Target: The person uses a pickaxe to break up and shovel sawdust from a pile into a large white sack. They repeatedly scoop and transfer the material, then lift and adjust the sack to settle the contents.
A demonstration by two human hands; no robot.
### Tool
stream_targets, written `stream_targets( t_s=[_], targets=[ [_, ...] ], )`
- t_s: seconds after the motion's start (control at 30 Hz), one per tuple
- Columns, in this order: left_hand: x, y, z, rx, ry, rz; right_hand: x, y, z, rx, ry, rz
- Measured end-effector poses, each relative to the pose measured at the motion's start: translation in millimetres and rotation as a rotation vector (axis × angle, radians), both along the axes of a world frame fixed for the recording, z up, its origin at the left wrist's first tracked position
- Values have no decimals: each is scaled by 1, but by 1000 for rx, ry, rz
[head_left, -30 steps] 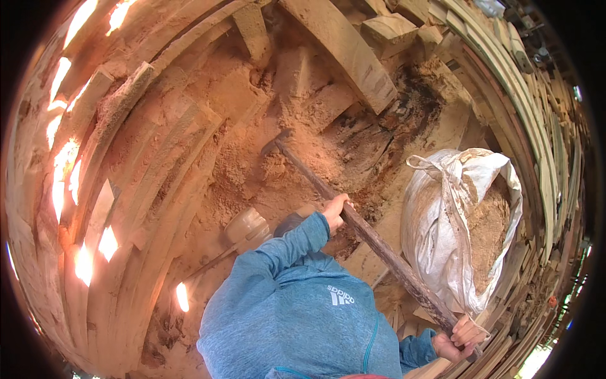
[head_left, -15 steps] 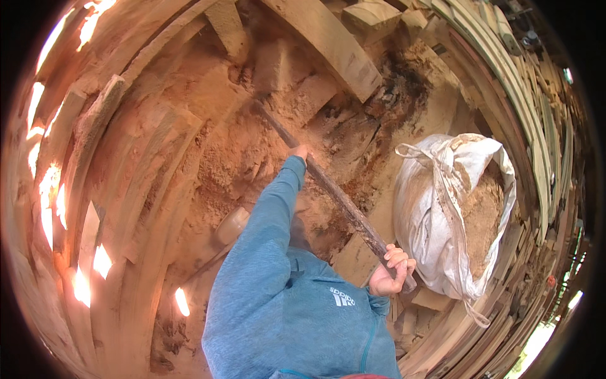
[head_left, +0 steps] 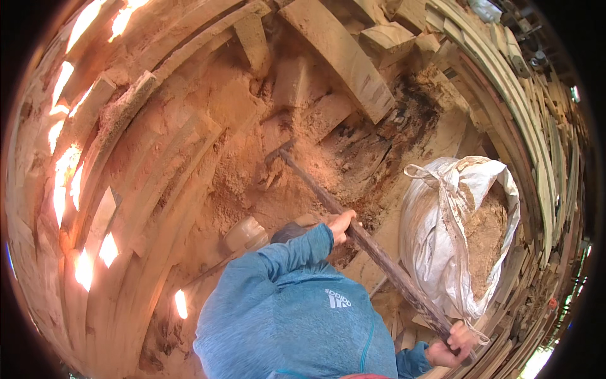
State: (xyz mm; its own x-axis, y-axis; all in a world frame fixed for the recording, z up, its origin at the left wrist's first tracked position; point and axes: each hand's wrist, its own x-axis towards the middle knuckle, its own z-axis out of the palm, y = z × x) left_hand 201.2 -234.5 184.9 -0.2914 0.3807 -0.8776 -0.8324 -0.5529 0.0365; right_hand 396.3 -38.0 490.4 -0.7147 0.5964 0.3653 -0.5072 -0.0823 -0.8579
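Note:
A long-handled hoe point(head_left: 391, 265) slants across the middle, from the heap of sawdust point(head_left: 252, 180) to the lower right. Its narrow dark head point(head_left: 279, 151) lies crosswise on the sawdust. My left hand point(head_left: 342, 226) is closed round the middle of the wooden handle. Near the handle's butt end, my right hand point(head_left: 453, 346) is wrapped round it. Right of the handle stands a white woven sack point(head_left: 429, 246), its mouth open and sawdust showing inside. A cord loop at its lower edge hangs close to my right hand.
Thick beams point(head_left: 344, 60) lie at the far side beside a dark, charred-looking patch point(head_left: 410, 114). Leaning planks point(head_left: 120, 126) line the left, with bright light in the gaps. Stacked boards point(head_left: 533, 139) curve along the right. A pale rounded object point(head_left: 246, 234) sits left of my sleeve.
The hoe has come toward me and to the right, and its head now shows. My right hand has moved down and right past the sack's near edge; my left arm has drawn in.

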Motion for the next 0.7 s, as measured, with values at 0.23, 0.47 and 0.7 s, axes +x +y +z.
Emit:
stream_targets(
  t_s=[0.23,0.47,0.7],
  targets=[
    [-46,-28,3,83,111,155,-19,-20,-16,68,196,128],
    [-190,-98,-30,19,471,312,-99,-78,-93,152,115,160],
    [-240,-146,-102,-83,283,437,-174,-148,-182,319,47,458]
  ],
)
